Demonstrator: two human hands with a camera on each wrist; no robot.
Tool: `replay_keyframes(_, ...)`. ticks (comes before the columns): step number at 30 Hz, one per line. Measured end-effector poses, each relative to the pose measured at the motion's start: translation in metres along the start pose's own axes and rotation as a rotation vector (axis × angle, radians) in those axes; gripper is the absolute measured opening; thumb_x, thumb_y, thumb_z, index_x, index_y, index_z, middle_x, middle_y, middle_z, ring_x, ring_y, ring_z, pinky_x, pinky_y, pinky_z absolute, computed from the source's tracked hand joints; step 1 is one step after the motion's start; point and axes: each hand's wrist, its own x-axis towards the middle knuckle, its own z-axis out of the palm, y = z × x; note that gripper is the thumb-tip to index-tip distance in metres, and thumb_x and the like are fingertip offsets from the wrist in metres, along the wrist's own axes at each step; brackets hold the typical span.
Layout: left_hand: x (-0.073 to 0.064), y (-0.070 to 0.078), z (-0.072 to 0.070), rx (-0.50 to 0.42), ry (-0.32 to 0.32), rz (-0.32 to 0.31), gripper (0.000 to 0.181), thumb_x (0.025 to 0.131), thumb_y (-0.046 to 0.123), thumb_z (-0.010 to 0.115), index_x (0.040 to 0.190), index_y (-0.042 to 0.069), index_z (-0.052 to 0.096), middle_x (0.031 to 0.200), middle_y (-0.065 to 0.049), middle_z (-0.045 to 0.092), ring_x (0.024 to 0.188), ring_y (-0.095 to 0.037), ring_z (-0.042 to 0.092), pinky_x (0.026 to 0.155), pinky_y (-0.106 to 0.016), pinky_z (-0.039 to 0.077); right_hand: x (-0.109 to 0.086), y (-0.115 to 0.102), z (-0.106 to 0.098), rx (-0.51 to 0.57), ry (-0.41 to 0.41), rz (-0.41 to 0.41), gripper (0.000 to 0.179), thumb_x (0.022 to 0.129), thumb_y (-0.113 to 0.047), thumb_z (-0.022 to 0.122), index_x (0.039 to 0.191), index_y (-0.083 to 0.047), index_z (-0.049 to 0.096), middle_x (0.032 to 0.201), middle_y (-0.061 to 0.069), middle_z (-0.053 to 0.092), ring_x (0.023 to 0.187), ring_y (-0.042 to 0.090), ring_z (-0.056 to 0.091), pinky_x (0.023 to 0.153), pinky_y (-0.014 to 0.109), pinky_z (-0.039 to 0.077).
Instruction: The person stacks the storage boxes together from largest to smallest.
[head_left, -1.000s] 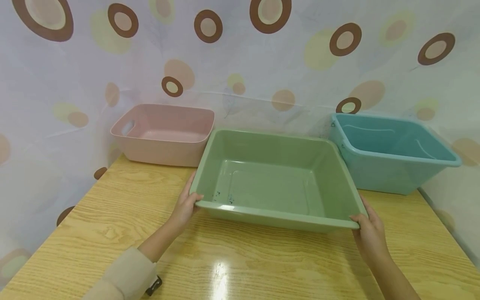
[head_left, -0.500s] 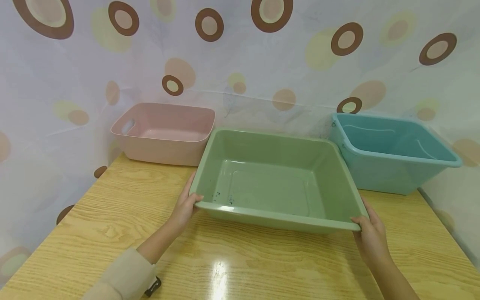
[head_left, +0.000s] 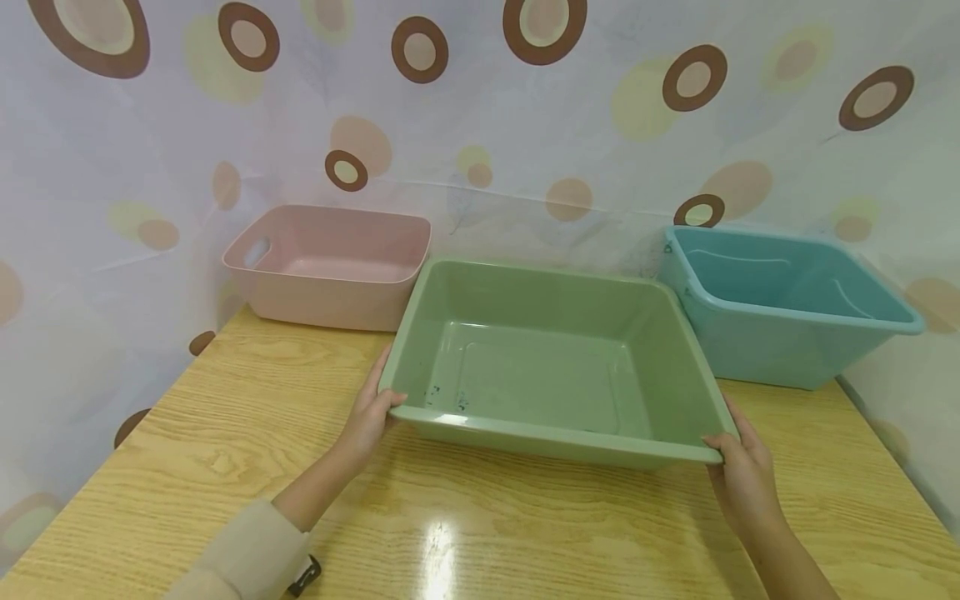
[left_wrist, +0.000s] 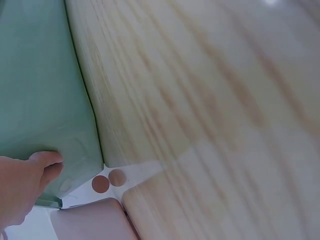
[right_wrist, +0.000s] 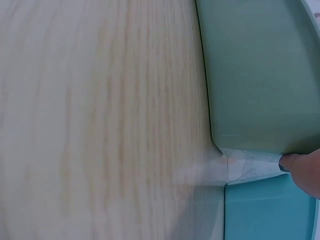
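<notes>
A wide, shallow green plastic basin [head_left: 540, 375] sits at the middle of the table, with small dark specks on its floor near the left front corner. My left hand [head_left: 369, 414] grips the rim at that corner, thumb over the edge and fingers along the outer side. At the right front corner my right hand [head_left: 744, 471] holds the rim in the same way. From the left wrist, the fingers [left_wrist: 47, 159] lie against the basin's green outer wall [left_wrist: 45, 90]. The right wrist view shows a fingertip [right_wrist: 290, 162] by the basin's underside corner.
A pink basin [head_left: 330, 292] with a handle hole stands at the back left, close beside the green one. A deeper turquoise tub [head_left: 780, 342] stands at the back right. Behind them hangs a patterned curtain [head_left: 510, 208]. A black clip [head_left: 305, 577] shows by the left sleeve.
</notes>
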Motion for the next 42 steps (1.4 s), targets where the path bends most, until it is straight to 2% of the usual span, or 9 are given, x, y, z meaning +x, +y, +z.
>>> replay_keyframes(2, 0.000, 0.000, 0.000, -0.004, -0.001, 0.000, 0.074, 0.085, -0.004, 0.031, 0.151, 0.013, 0.003, 0.148, -0.025, 0.018, 0.111, -0.033, 0.042, 0.077, -0.019, 0.048, 0.000, 0.000, 0.000, 0.011, -0.002, -0.011, 0.063, 0.098, -0.007, 0.031, 0.150, -0.016, -0.004, 0.157, -0.004, -0.008, 0.109, -0.014, 0.041, 0.086, 0.005, 0.042)
replay_keyframes(5, -0.001, 0.000, 0.001, -0.013, 0.000, -0.003, 0.074, 0.084, -0.004, 0.030, 0.151, 0.014, 0.003, 0.148, -0.024, 0.018, 0.113, -0.034, 0.041, 0.078, -0.020, 0.048, 0.000, 0.000, 0.000, 0.013, 0.003, -0.011, 0.064, 0.097, -0.006, 0.031, 0.150, -0.015, -0.004, 0.157, -0.004, -0.008, 0.107, -0.015, 0.042, 0.086, 0.005, 0.042)
replay_keyframes(15, -0.003, 0.000, 0.001, -0.022, -0.012, 0.002, 0.074, 0.085, -0.004, 0.030, 0.151, 0.014, 0.001, 0.150, -0.023, 0.016, 0.116, -0.036, 0.039, 0.078, -0.018, 0.047, -0.001, 0.001, -0.001, 0.003, -0.003, -0.007, 0.064, 0.097, -0.006, 0.030, 0.150, -0.015, -0.005, 0.157, -0.005, -0.007, 0.129, -0.006, 0.029, 0.088, 0.005, 0.040)
replay_keyframes(19, -0.003, 0.000, 0.000, -0.015, -0.012, 0.002, 0.074, 0.085, -0.003, 0.030, 0.151, 0.014, 0.002, 0.150, -0.023, 0.016, 0.117, -0.036, 0.039, 0.079, -0.019, 0.047, -0.001, 0.001, 0.000, 0.001, 0.001, 0.008, 0.064, 0.097, -0.006, 0.030, 0.149, -0.016, -0.006, 0.157, -0.006, -0.008, 0.142, 0.008, 0.010, 0.087, 0.004, 0.040)
replay_keyframes(22, -0.003, 0.000, 0.001, -0.014, -0.010, -0.002, 0.073, 0.085, -0.003, 0.030, 0.151, 0.015, 0.002, 0.150, -0.022, 0.016, 0.116, -0.036, 0.039, 0.079, -0.019, 0.047, -0.002, 0.000, -0.001, -0.002, 0.001, 0.018, 0.064, 0.097, -0.006, 0.029, 0.149, -0.016, -0.007, 0.156, -0.007, -0.009, 0.144, 0.017, 0.000, 0.087, 0.004, 0.040)
replay_keyframes(30, -0.006, 0.001, 0.001, -0.019, -0.014, -0.012, 0.075, 0.085, -0.003, 0.030, 0.151, 0.016, 0.001, 0.150, -0.022, 0.016, 0.120, -0.037, 0.038, 0.082, -0.020, 0.047, -0.004, 0.001, -0.002, -0.017, -0.010, 0.006, 0.063, 0.097, -0.006, 0.028, 0.149, -0.014, -0.007, 0.157, -0.005, -0.009, 0.144, 0.019, -0.001, 0.089, 0.003, 0.039)
replay_keyframes(37, -0.009, 0.002, 0.001, -0.011, -0.018, -0.004, 0.075, 0.085, -0.003, 0.031, 0.151, 0.015, 0.001, 0.152, -0.022, 0.013, 0.124, -0.041, 0.035, 0.091, -0.028, 0.047, -0.005, 0.001, -0.001, -0.027, -0.002, 0.005, 0.063, 0.097, -0.005, 0.029, 0.150, -0.016, -0.005, 0.157, -0.006, -0.006, 0.144, 0.016, 0.003, 0.088, 0.003, 0.039)
replay_keyframes(42, -0.010, 0.002, 0.000, -0.003, -0.022, 0.002, 0.075, 0.085, -0.003, 0.031, 0.151, 0.014, 0.001, 0.151, -0.022, 0.013, 0.123, -0.041, 0.036, 0.087, -0.027, 0.048, -0.006, 0.001, -0.002, -0.030, -0.010, -0.006, 0.063, 0.097, -0.003, 0.028, 0.150, -0.015, -0.005, 0.157, -0.006, -0.005, 0.144, 0.020, -0.003, 0.088, 0.002, 0.038)
